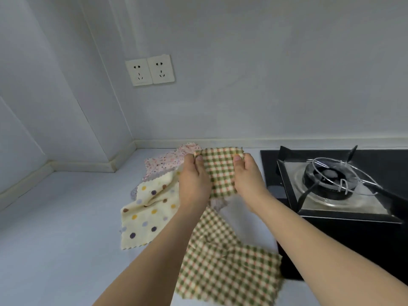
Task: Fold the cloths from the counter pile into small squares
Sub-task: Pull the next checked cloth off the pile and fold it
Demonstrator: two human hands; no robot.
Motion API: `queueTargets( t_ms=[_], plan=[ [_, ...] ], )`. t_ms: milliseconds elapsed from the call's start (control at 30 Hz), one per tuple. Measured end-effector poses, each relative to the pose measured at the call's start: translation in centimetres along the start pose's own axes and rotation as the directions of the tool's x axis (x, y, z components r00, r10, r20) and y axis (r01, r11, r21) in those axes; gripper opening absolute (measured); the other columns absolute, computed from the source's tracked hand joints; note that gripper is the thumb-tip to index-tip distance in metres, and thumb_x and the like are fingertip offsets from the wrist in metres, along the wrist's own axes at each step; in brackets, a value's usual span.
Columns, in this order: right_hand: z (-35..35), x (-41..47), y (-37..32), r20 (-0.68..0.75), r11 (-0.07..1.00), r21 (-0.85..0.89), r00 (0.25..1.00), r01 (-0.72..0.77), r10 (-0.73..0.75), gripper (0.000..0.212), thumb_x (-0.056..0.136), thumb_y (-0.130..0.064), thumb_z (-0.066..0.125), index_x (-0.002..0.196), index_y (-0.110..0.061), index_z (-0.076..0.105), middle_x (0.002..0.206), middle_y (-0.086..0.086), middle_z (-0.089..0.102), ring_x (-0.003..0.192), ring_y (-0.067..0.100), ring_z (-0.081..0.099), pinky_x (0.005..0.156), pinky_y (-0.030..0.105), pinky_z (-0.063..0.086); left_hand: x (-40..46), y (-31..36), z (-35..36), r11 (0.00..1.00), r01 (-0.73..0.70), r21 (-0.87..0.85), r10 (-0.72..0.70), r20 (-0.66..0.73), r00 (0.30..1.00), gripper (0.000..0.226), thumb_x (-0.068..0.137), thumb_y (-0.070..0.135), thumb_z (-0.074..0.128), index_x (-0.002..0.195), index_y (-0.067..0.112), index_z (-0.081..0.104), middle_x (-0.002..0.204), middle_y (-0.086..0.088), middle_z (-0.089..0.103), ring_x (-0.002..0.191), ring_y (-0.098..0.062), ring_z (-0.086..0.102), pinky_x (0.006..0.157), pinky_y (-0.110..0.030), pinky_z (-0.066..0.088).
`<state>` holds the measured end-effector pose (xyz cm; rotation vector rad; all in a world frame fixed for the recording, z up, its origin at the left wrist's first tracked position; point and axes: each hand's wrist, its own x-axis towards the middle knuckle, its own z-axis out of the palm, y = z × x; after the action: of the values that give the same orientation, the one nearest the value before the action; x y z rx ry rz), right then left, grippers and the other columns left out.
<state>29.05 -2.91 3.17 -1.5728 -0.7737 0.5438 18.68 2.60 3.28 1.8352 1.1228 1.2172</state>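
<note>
Head view looks down on a pale counter [55, 217] where both hands hold a green checked cloth [220, 171] up off the surface. The left hand [194, 184] pinches its upper left corner, thumb in front and fingers curled behind; the right hand [247, 180] pinches the upper right corner the same way. Gripped at two corners, the cloth hangs flat and taut between them, which likely serves to square its edges for a fold. It looks already doubled, since it is small and neat-edged, though the layers cannot be counted.

Below and around lies the pile still to be done: a second checked cloth [229, 268] spread loosely near the front edge, a spotted cream cloth [148, 217] rumpled to the left, and a pink floral cloth [165, 162] behind it by the wall. They overlap, so each must be lifted clear, which may explain the raised working position.

A gas hob [331, 184] sits just right of the cloths; the second checked cloth touches its black edge. Two sockets [150, 70] are on the wall.
</note>
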Motion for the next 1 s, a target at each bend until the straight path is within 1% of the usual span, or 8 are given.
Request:
queueTargets(
  t_ms=[100,200,367,600,733,867,933,1000],
  plan=[
    [-3.2,0.7,-4.3,-0.041,0.997,-0.049,0.997,-0.061,0.059,0.035,0.103,-0.038,0.032,0.095,-0.007,0.047,0.077,0.004,0.048,0.064,0.014,0.044,0.057,0.027,0.040,1.5,5.2,0.0,0.999,0.021,0.024,-0.023,0.083,0.996,0.024,0.105,0.029,0.031,0.088,0.015,0.041,0.064,0.005,0.043,0.050,-0.005,0.036,0.051,-0.028,0.031],
    [-6.8,0.1,-8.6,-0.103,0.990,-0.098,0.991,-0.099,0.089,0.030,0.104,-0.033,0.032,0.087,-0.009,0.040,0.071,0.001,0.039,0.059,0.013,0.036,0.044,0.018,0.034,1.4,10.7,0.1,0.998,0.053,0.033,-0.058,0.159,0.986,0.026,0.105,0.031,0.030,0.086,0.017,0.041,0.063,0.005,0.042,0.052,-0.009,0.036,0.051,-0.030,0.031],
    [-12.7,-1.5,-12.7,-0.213,0.977,-0.129,0.967,-0.168,0.138,0.025,0.104,-0.030,0.031,0.089,-0.012,0.039,0.070,-0.003,0.040,0.057,0.011,0.036,0.050,0.026,0.029,-0.5,17.4,1.9,0.995,0.096,0.003,-0.093,0.277,0.956,0.029,0.105,0.033,0.030,0.086,0.014,0.039,0.059,0.004,0.038,0.047,-0.009,0.032,0.049,-0.029,0.030],
    [-23.3,-1.6,-12.9,-0.337,0.976,-0.031,0.922,-0.216,0.193,0.031,0.103,-0.036,0.031,0.102,-0.011,0.050,0.073,0.001,0.048,0.057,0.012,0.042,0.051,0.024,0.038,-2.6,24.2,9.9,0.998,0.057,-0.018,-0.045,0.389,0.920,0.024,0.104,0.031,0.031,0.090,0.015,0.041,0.061,0.002,0.045,0.052,-0.015,0.039,0.051,-0.032,0.034],
    [-31.6,0.0,-11.7,-0.377,0.983,-0.019,0.912,-0.185,0.164,0.028,0.104,-0.033,0.033,0.098,-0.010,0.049,0.069,-0.001,0.043,0.051,0.010,0.036,0.037,0.013,0.031,-5.2,28.1,16.9,0.995,0.076,-0.067,-0.042,0.407,0.913,0.025,0.104,0.031,0.031,0.090,0.014,0.041,0.061,0.003,0.044,0.052,-0.014,0.039,0.052,-0.031,0.034],
    [-39.4,1.5,-10.1,-0.389,0.976,-0.051,0.904,-0.211,0.175,0.027,0.104,-0.032,0.032,0.101,-0.011,0.049,0.073,0.000,0.046,0.055,0.010,0.039,0.040,0.013,0.032,-8.0,31.9,23.7,0.989,0.122,-0.077,-0.079,0.423,0.903,0.027,0.104,0.034,0.030,0.093,0.014,0.044,0.062,0.003,0.045,0.054,-0.014,0.039,0.054,-0.031,0.035],
    [-40.4,1.8,-9.8,-0.393,0.977,-0.054,0.904,-0.206,0.169,0.026,0.104,-0.032,0.032,0.101,-0.012,0.049,0.075,0.000,0.048,0.057,0.010,0.041,0.041,0.013,0.033,-7.9,32.1,24.6,0.987,0.135,-0.082,-0.087,0.434,0.897,0.027,0.104,0.035,0.030,0.093,0.015,0.044,0.061,0.004,0.043,0.052,-0.013,0.038,0.053,-0.031,0.034],
    [-46.3,3.9,-8.6,-0.397,0.968,-0.055,0.895,-0.246,0.205,0.025,0.104,-0.031,0.032,0.099,-0.012,0.048,0.071,-0.001,0.045,0.055,0.010,0.039,0.038,0.011,0.031,-9.2,34.8,30.4,0.985,0.158,-0.076,-0.108,0.443,0.890,0.027,0.104,0.035,0.031,0.092,0.016,0.044,0.060,0.004,0.042,0.051,-0.013,0.036,0.051,-0.031,0.032]
  ],
)
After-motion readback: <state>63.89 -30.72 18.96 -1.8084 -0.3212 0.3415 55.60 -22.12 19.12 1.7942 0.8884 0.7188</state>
